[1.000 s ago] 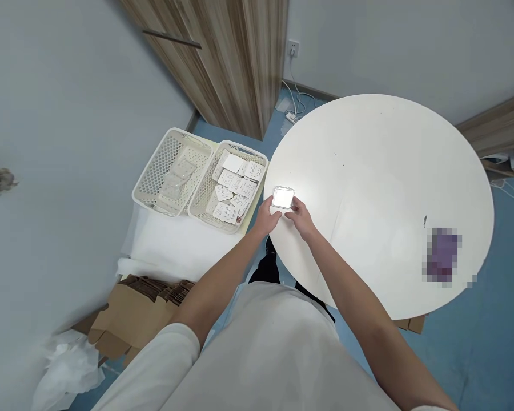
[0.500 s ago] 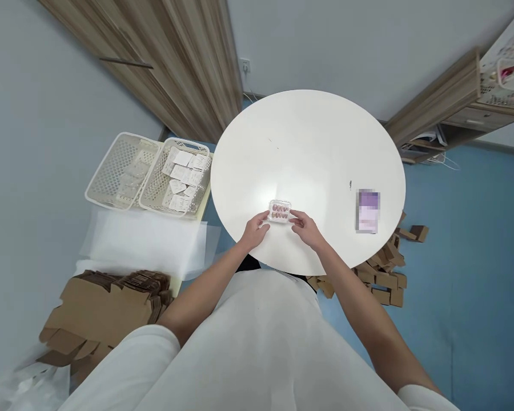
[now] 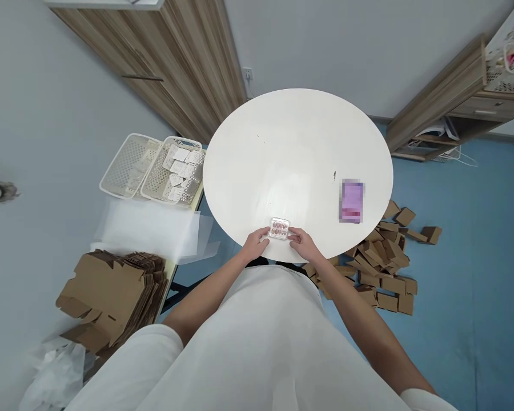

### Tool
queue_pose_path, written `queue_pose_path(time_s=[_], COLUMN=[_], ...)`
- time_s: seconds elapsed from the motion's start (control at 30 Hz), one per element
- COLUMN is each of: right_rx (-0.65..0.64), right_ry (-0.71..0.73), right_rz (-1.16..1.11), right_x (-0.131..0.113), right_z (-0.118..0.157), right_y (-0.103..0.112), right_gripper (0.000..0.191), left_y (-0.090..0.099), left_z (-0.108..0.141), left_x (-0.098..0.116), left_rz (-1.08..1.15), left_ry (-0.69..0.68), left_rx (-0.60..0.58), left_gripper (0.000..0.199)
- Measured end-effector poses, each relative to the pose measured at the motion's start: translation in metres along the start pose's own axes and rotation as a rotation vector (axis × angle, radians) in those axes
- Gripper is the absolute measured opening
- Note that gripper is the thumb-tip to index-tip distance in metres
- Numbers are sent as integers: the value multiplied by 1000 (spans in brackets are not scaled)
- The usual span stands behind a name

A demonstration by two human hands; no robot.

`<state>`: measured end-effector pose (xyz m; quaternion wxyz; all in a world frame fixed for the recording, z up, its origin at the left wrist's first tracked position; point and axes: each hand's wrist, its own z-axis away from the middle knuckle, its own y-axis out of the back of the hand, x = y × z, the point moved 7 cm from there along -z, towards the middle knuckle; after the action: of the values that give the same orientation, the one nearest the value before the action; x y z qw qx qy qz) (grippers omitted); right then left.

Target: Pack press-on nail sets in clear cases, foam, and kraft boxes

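Close to the near edge of the round white table is a small clear plastic case with two rows of small pinkish oval pieces inside. What the pieces are is too small to tell. My left hand grips the case's left side with its fingertips, the thumb lower down. On the opposite side, the fingertips of my right hand hold its right edge. Whether the case rests on the tabletop or is slightly lifted, I cannot tell.
A blurred purple item lies on the table's right. Left are two white baskets, one holding white cards, translucent sheets and stacked flattened cardboard boxes. Small brown boxes lie piled on the floor at right.
Both hands have drawn the clear case toward me, nearer the table's front edge. The camera view has shifted, showing more of the floor boxes at right.
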<state>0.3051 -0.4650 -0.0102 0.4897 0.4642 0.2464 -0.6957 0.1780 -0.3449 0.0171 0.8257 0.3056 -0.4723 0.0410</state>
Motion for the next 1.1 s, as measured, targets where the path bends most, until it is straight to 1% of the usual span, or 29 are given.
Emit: queue_pose_path(time_s=[0.13,0.23,0.37,0.47,0.57,0.63,0.7,0.8,0.87,0.97,1.03,1.1], right_rx=[14,52,110,148,158,174,171,89,56,96,134,154], right_ry=[31,72,109,110,117,143,186,248,274,269,239,207], right_rz=[46,93,153,222,326,437,586,822,936,1019,1028,988], right_x=[3,-2,-12,-16,-18,-20,-21,-19,-17,-17,-20,-26], right_z=[5,5,-3,-13,-18,-13,-4,11,17,14,9,6], right_y=[-8,-9,-8,-7,-9,-12,-17,-32,-39,-43,-43,-44], right_gripper=[57,59,62,64,64,63,60,50,39,19,20,22], left_y=[-1,-3,-4,-3,-3,-2,2,7,9,10,10,11], left_z=[7,3,-14,-30,-38,-36,-30,-16,-8,-1,0,0], left_x=[-5,-6,0,3,2,1,-1,-6,-10,-12,-10,-7], left_rz=[-7,-2,-35,-106,-184,-244,-310,-412,-468,-533,-573,-604], left_ry=[-5,-22,-78,-110,-148,-190,-251,-332,-362,-397,-415,-426], left_rx=[-3,-13,-36,-50,-83,-92,-89,-124,-169,-211,-203,-165], left_gripper=[44,49,55,58,58,58,59,59,57,58,60,55])
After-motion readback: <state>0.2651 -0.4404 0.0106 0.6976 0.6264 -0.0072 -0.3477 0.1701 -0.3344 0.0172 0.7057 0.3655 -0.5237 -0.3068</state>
